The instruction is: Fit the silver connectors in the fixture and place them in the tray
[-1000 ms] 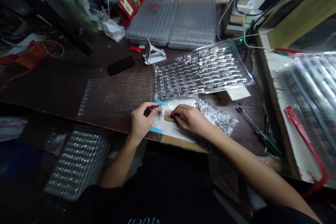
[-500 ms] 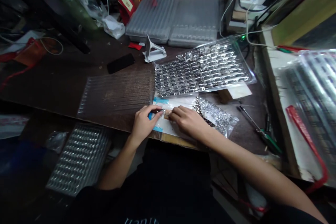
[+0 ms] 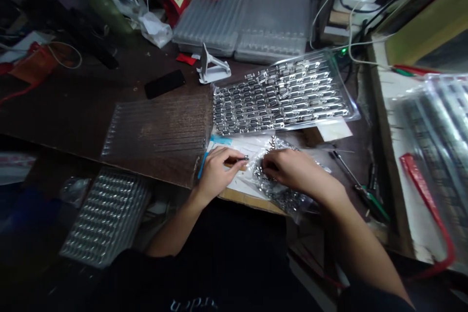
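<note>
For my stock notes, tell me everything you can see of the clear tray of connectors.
The clear moulded plastic tray lies flat on the dark wooden bench top, set at a slant, its near edge beside a white sheet. Its pockets hold tight rows of D-sub connectors, metal shells with dark centres, filling nearly the whole tray. Its left edge meets a clear ribbed plastic sheet. Neither the left hand nor the right hand touches it.
</note>
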The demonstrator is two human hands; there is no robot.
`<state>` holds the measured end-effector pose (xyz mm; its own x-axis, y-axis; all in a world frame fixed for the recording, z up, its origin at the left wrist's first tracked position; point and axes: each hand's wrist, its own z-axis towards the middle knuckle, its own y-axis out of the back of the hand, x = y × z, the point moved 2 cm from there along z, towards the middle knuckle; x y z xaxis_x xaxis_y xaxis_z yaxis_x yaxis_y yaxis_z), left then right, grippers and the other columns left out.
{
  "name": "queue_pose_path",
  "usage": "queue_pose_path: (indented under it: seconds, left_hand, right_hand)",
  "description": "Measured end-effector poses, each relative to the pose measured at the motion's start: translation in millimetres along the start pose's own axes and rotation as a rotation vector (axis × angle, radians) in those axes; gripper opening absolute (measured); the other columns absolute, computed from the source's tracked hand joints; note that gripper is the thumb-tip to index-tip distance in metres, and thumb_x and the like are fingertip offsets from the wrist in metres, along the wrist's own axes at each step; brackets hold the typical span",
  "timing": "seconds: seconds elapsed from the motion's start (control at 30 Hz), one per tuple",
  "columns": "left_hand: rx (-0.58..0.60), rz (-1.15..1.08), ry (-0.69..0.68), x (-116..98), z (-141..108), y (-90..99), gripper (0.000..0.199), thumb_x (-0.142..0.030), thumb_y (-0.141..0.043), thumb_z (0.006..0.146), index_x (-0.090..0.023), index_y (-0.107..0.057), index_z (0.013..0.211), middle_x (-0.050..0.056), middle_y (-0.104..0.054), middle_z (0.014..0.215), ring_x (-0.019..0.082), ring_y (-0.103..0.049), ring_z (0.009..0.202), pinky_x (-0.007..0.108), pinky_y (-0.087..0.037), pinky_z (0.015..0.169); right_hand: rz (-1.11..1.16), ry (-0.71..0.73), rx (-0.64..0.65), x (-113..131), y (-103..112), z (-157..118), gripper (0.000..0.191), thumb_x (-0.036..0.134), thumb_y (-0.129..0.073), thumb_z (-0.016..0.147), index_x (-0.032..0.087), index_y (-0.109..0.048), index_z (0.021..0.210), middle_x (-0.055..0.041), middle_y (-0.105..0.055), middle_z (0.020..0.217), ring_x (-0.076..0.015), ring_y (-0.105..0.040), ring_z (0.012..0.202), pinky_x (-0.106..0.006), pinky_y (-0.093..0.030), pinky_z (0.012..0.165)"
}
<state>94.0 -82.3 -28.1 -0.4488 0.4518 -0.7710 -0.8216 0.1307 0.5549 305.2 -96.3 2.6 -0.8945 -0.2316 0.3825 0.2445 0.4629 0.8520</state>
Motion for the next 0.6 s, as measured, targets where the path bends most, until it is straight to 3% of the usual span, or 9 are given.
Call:
queue_pose_path:
  seconds: [0.13,0.33,0.5,0.6]
  left_hand:
    - [0.014,0.036,0.019,2.6,-0.5,-0.6,0.006,-0.019,-0.078,0.087,-0.022,-0.072,0.086,0.004,-0.078,0.091,0.022,-0.072,0.089,0.037,-0.055,0.084]
    - [0.047,0.097,0.016,3.3,-0.9,-2.4,0.010,-0.016,-0.079,0.085,-0.022,-0.071,0.083,0.003,-0.078,0.089,0.022,-0.071,0.088,0.038,-0.053,0.083]
    - [0.051,0.124,0.049,4.7,-1.6,-3.7,0.007,-0.019,-0.078,0.087,-0.022,-0.072,0.085,0.004,-0.078,0.088,0.023,-0.070,0.087,0.039,-0.052,0.082]
    - [0.037,0.068,0.042,2.5,-2.9,-4.3,0.005,-0.022,-0.075,0.090,-0.022,-0.072,0.086,0.004,-0.077,0.087,0.022,-0.070,0.086,0.037,-0.054,0.080]
  right_hand:
    - [0.013,-0.005,-0.004,1.2,-1.0,0.9,0.009,0.019,-0.066,0.092,0.020,-0.072,0.085,-0.0066,-0.076,0.084,-0.0190,-0.066,0.070,-0.028,-0.034,0.058]
    - [0.045,0.090,-0.093,12.4,-0.2,4.5,0.011,0.025,-0.068,0.093,0.020,-0.072,0.102,-0.0077,-0.075,0.100,-0.0196,-0.068,0.079,-0.028,-0.040,0.063]
    - [-0.032,0.069,-0.085,18.5,-3.7,6.4,0.015,0.019,-0.059,0.096,0.018,-0.073,0.091,-0.0104,-0.075,0.093,-0.0200,-0.066,0.071,-0.030,-0.039,0.059]
    - [0.038,0.110,-0.103,16.5,-2.8,5.5,0.013,0.015,-0.059,0.093,0.018,-0.071,0.088,-0.0095,-0.074,0.089,-0.0193,-0.065,0.069,-0.030,-0.042,0.060]
